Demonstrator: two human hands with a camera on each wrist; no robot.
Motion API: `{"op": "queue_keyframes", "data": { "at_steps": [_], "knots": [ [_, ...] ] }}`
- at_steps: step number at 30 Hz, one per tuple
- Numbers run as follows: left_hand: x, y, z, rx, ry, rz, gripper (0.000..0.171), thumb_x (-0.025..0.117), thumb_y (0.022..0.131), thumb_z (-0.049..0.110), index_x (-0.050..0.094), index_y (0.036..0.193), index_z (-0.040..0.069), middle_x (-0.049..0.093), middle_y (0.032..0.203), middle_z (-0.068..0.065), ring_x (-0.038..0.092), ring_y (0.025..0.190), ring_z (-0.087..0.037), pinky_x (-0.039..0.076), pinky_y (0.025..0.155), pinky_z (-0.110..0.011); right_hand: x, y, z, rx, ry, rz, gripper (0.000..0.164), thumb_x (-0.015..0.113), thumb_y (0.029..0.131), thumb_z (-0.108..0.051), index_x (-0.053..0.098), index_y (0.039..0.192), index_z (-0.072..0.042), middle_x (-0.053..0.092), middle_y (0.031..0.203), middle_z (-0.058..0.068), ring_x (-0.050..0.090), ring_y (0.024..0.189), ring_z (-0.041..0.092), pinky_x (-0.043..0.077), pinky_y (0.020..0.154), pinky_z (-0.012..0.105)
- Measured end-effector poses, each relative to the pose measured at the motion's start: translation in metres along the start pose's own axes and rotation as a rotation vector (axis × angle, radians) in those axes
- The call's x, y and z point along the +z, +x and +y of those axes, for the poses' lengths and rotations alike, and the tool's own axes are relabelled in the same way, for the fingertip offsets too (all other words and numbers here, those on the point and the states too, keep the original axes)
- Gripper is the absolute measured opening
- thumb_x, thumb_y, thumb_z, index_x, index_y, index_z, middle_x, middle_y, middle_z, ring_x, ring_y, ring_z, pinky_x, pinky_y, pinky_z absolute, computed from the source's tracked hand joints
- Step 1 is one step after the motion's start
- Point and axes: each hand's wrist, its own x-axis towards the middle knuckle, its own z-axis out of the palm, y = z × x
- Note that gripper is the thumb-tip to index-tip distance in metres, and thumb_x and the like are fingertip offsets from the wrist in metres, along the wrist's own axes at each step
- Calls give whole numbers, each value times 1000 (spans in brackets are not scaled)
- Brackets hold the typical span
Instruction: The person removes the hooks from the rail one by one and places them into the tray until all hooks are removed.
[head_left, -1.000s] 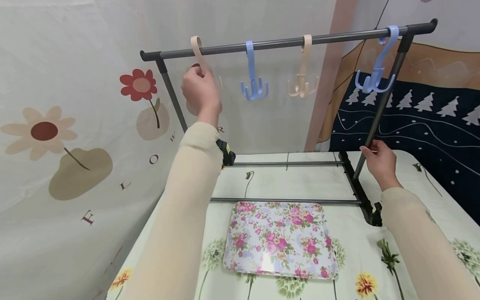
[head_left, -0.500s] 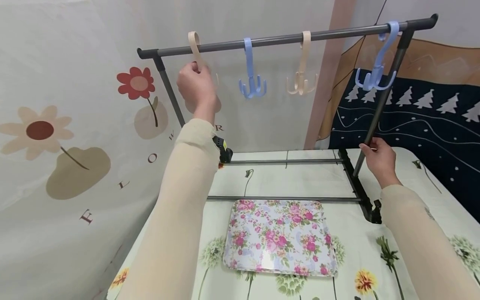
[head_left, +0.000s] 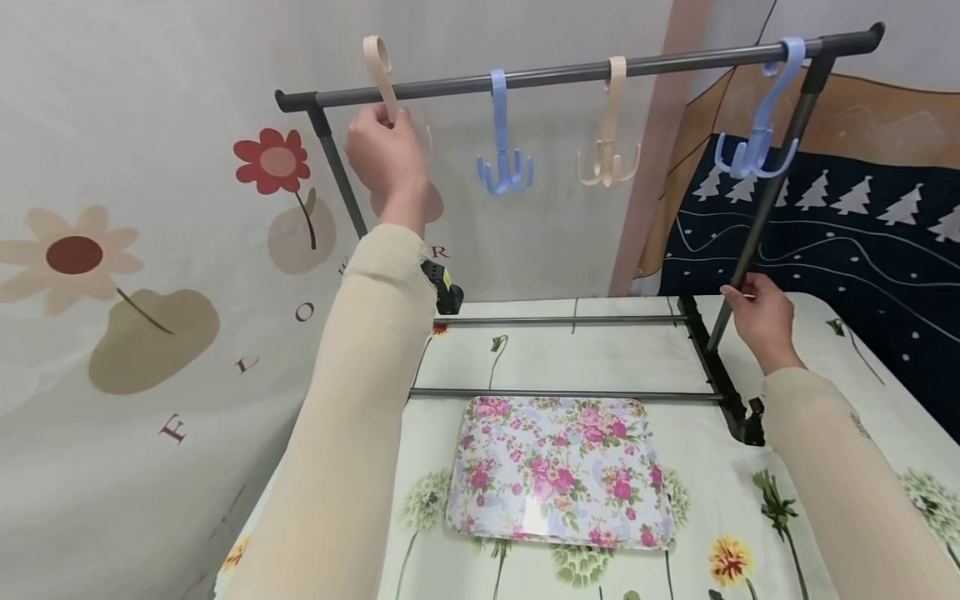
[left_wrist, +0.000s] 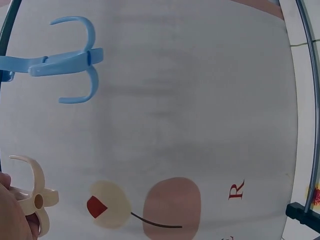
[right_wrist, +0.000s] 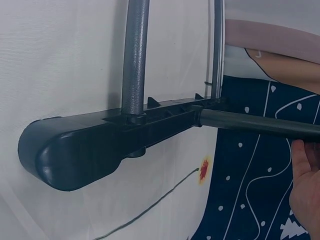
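At the top left of the rack, my left hand [head_left: 386,158] pinches a beige multi-prong hanging hook [head_left: 378,71] by its stem. The hook's curved top stands above the rail [head_left: 555,77]. Its prongs [left_wrist: 38,200] stick out past the fingers in the left wrist view. Lower down on the other side, my right hand [head_left: 763,321] holds the rack's right upright [head_left: 765,200], thumb and fingers on either side of the tube. From the same rail hang a blue hook [head_left: 501,137], a second beige hook [head_left: 611,133] and another blue hook [head_left: 761,121] at the right end.
The dark metal rack stands on a flower-printed tablecloth [head_left: 585,358], with a black foot [right_wrist: 75,155] on the right. A floral tray [head_left: 558,475] lies in front of its lower bars. A patterned curtain [head_left: 187,250] hangs close on the left and behind.
My left hand has moved up and slightly left with the beige hook, whose curved top has risen off the rail. The right hand keeps its hold on the upright.
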Motion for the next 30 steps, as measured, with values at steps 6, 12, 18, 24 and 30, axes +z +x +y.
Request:
{"op": "queue_keyframes", "data": {
  "at_steps": [6, 12, 18, 24, 30],
  "knots": [
    [-2, -1, 1, 11, -15, 17, 20, 66, 97, 23, 73, 113, 13, 71, 107, -3, 62, 95, -11, 48, 86, -23, 0, 1, 3, -14, -7, 1, 49, 46, 106, -35, 46, 136, 4, 52, 137, 26, 49, 125, 45, 40, 100, 57],
    [-7, -1, 0, 21, -76, 12, 21, 68, 96, 23, 72, 113, 11, 70, 107, -4, 63, 95, -12, 49, 86, -22, 0, 3, 6, -25, -9, 2, 48, 47, 106, -32, 47, 136, 5, 52, 136, 28, 50, 125, 46, 40, 100, 58],
    [-13, 0, -1, 25, -122, 0, 24, 69, 94, 25, 71, 113, 11, 71, 107, -4, 66, 95, -11, 49, 89, -21, -2, 3, 7, -32, -14, 1, 47, 46, 106, -32, 47, 135, 5, 53, 136, 28, 50, 124, 46, 40, 99, 57],
    [-18, 0, 1, 43, -100, -26, 25, 70, 94, 25, 70, 114, 11, 70, 109, -5, 64, 98, -12, 48, 91, -21, -5, 3, 9, -28, -25, 1, 48, 45, 106, -32, 47, 136, 5, 52, 137, 28, 50, 124, 46, 41, 98, 56],
    [-22, 1, 8, 74, -15, -61, 27, 70, 93, 29, 71, 116, 14, 71, 110, -3, 63, 101, -11, 48, 90, -21, -7, 6, 9, -11, -20, -4, 50, 44, 106, -36, 47, 135, 4, 52, 137, 26, 49, 123, 43, 41, 96, 55]
  ]
}}
